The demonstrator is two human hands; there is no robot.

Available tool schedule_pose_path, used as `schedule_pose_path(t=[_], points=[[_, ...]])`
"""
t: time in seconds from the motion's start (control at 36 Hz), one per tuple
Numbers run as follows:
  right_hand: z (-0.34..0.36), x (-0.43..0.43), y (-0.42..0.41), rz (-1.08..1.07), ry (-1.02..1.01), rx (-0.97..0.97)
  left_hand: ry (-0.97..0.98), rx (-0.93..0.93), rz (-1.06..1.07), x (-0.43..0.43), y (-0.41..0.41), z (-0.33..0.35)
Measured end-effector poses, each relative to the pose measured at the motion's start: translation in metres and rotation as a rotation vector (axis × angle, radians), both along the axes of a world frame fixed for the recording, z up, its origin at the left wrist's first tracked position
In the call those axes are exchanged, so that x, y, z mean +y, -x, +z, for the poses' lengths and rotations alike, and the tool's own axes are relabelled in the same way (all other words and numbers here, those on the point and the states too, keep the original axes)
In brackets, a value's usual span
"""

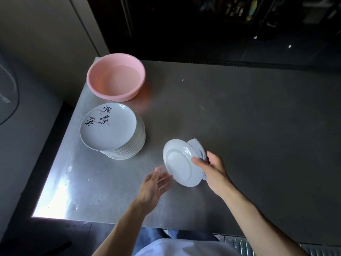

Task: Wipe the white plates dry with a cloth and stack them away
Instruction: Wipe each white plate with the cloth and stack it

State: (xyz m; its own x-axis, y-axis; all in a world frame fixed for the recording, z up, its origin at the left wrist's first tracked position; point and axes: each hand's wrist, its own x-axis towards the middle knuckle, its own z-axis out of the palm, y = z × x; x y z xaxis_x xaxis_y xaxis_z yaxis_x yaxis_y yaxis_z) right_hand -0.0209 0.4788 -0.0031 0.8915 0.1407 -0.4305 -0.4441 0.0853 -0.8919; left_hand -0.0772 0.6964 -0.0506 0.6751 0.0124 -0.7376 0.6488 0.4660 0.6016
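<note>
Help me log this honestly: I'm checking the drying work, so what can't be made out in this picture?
Head view only.
Front of the held plate: turned away, only its underside shows.
Cloth: mostly behind that plate and the right hand.
Stack: lower plates covered by the top one, rims too fine to count.
Left hand: fingertips blurred; contact with the plate unclear.
Background shelves: too dark.

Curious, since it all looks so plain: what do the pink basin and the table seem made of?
Pink basin: probably plastic, smooth and evenly coloured, with a soft sheen. Table: likely stainless steel, brushed grey, glaring brightly near its left edge.
</note>
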Motion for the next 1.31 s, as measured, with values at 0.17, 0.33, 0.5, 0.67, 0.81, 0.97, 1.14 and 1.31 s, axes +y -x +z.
schedule_pose_path(t=[0.17,0.33,0.5,0.67,0.81,0.97,1.14,1.31], points=[[-0.008,-0.009,0.007,-0.043,-0.139,0.133,-0.181,-0.063,-0.063,-0.006,0.005,-0.004],[-0.019,-0.014,0.011,-0.135,-0.287,0.282,-0.099,-0.105,-0.202,-0.001,0.013,0.001],[-0.032,-0.01,0.014,-0.271,-0.066,0.213,0.028,0.019,-0.099,0.004,0.017,-0.008],[-0.042,0.002,0.016,-0.318,0.621,-0.066,0.021,0.008,-0.065,0.003,0.016,-0.004],[-0.042,0.02,0.026,-0.06,0.727,-0.236,-0.026,0.026,-0.052,0.002,0.018,-0.005],[-0.057,0.052,0.039,0.657,1.048,-0.587,-0.014,0.02,-0.037,-0.01,0.018,-0.008],[-0.06,0.029,0.067,0.918,0.99,-0.766,0.006,0.047,0.009,-0.007,0.017,-0.01],[-0.071,0.01,0.05,0.761,1.14,-0.522,-0.04,0.052,-0.013,-0.006,0.02,-0.008]])
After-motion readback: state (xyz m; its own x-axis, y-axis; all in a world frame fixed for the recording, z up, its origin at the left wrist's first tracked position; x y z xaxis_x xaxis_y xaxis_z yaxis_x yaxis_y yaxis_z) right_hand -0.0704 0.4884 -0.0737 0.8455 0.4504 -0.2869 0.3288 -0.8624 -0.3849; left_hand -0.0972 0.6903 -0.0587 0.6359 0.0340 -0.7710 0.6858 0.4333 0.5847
